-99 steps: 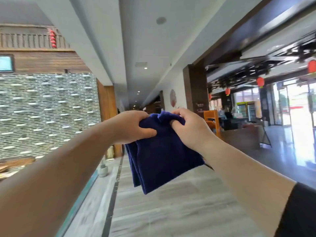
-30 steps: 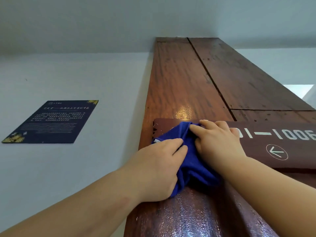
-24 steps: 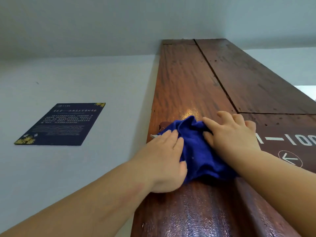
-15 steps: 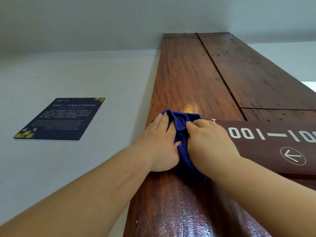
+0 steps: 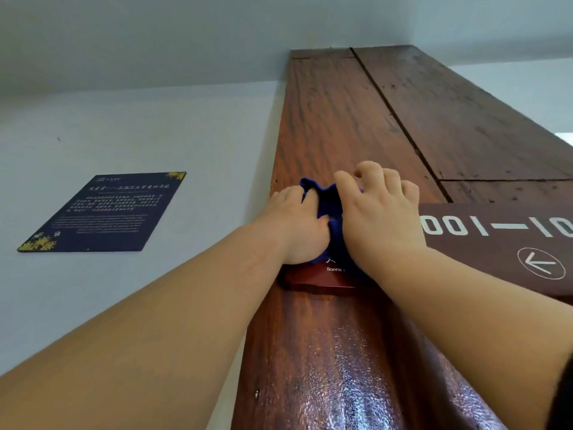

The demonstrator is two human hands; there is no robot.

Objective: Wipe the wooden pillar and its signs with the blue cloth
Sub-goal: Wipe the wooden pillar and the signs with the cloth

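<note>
A tall reddish-brown wooden pillar rises to the ceiling in front of me. A dark brown sign with white numbers and an arrow sits on its right face, wrapping to a small red-brown plate on the left face. The blue cloth is bunched against the pillar at the sign's top corner. My left hand and my right hand both press on it, side by side, covering most of the cloth.
A dark blue plaque with gold corners hangs on the white wall left of the pillar. The white ceiling meets the pillar's top.
Earlier I held the cloth out in a corridor. Over the last second both hands rubbed it across the sign's corner, right then back left, and now sit slightly higher with the cloth more bunched.
</note>
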